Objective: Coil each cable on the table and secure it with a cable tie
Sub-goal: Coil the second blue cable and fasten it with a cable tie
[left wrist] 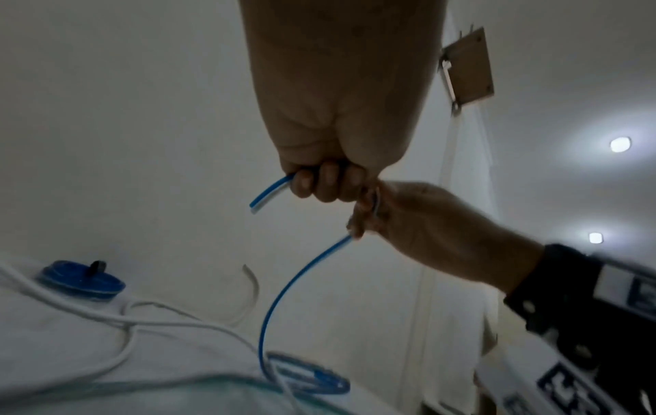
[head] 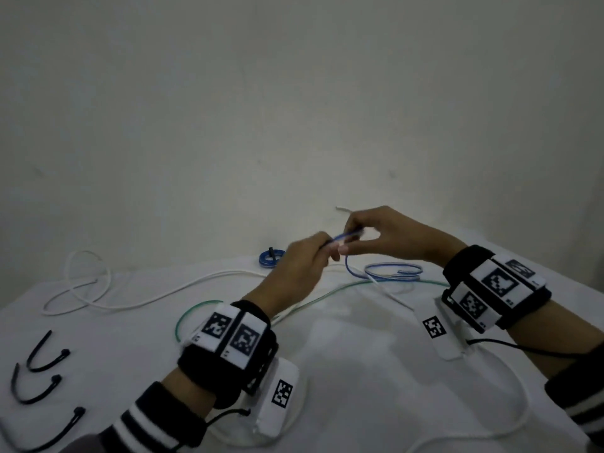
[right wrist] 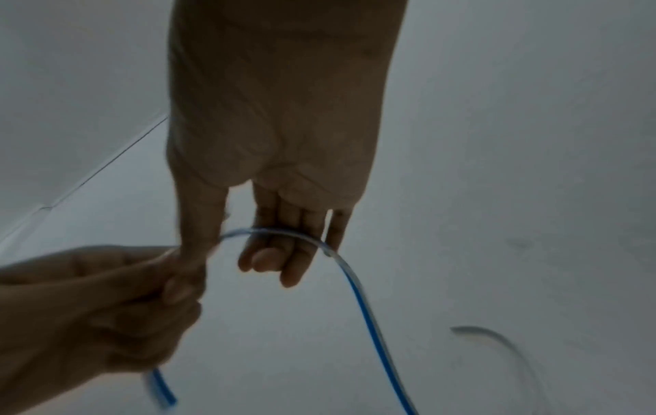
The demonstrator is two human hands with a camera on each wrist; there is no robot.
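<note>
Head view: both hands raised above the table point(head: 343, 348), close together near its far edge. Left hand point(head: 294, 273) fisted round the blue cable point(head: 354, 271) near its end; right hand point(head: 389, 233) pinches the same cable just right of it, thumb and fingers curled. Short held span runs roughly left-right, slightly up toward the right. From the hands the cable drops to a loose flat loop point(head: 394, 272) lying on the cloth, long axis left-right. A coiled blue cable point(head: 269, 258) with a black tie sits left of the hands at the far edge. White cable point(head: 98, 289) sprawls left, green cable point(head: 294, 305) crosses the middle. 3 black cable ties point(head: 45, 354) lie at near left, all curved. Surface is white cloth, wrinkled; plain pale wall behind, dim light.

Left wrist view: left hand point(left wrist: 319, 179) clamped on the cable point(left wrist: 284, 294), free end point(left wrist: 268, 193) sticking out down-left. Right hand point(left wrist: 408, 219) touches it, gripping the next stretch; cable arcs down to the loop on the table. 2 ceiling lights point(left wrist: 620, 144), a brown panel on the wall.

Right wrist view: right hand point(right wrist: 277, 224), cable point(right wrist: 355, 294) passing across the fingers point(right wrist: 291, 252), thumb meeting the left hand point(right wrist: 106, 309). Cable curves down-right; free end points down. Blurred.
</note>
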